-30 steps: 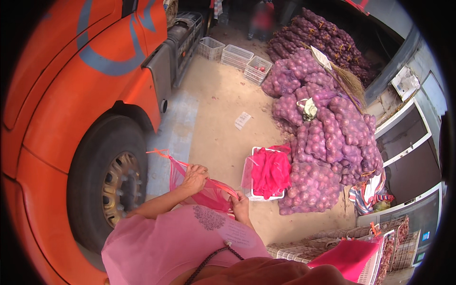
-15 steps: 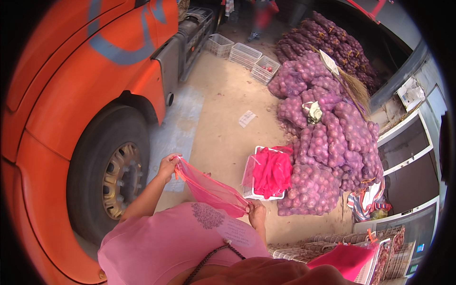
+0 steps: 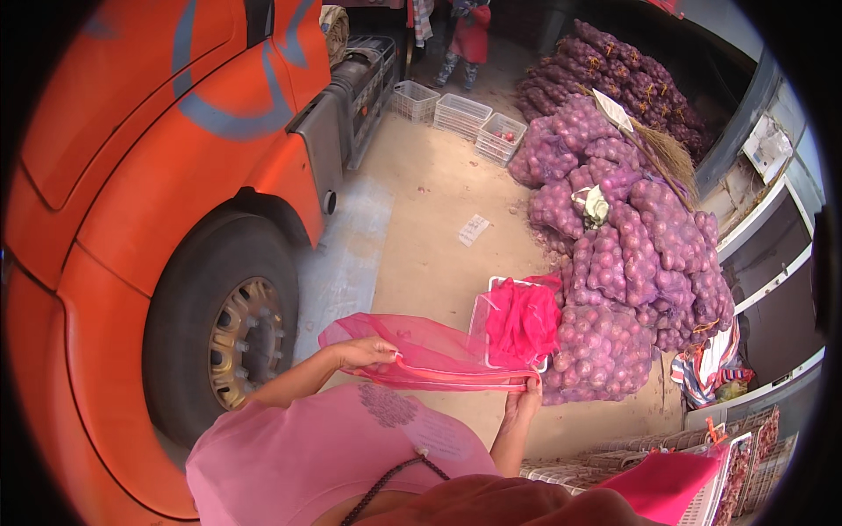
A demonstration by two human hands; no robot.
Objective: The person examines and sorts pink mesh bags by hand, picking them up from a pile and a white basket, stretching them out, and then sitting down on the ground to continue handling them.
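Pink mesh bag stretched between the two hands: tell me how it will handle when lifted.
The pink mesh bag looks floppy: it sags between the left hand and the right hand. Probably very light, since it hangs flat and looks empty. The open netting likely gives fingers an easy, non-slip hold.

Bright daylight floods the scene, and the orange truck body [image 3: 158,131] from nine to eleven o'clock glows evenly with no hard glare. The pale ground [image 3: 430,210] near centre looks washed and flat, soft shadow only, darkest under the wheel arch around the tyre [image 3: 189,324] at eight o'clock. Up at twelve to one o'clock the background sinks into deep shade. The pink mesh bag [image 3: 421,355] just below centre reads crisp, light passing through its weave. A black fisheye ring eats every corner, and straight lines bow hard toward three o'clock. At six o'clock the near pink clothing goes soft, slightly out of focus.
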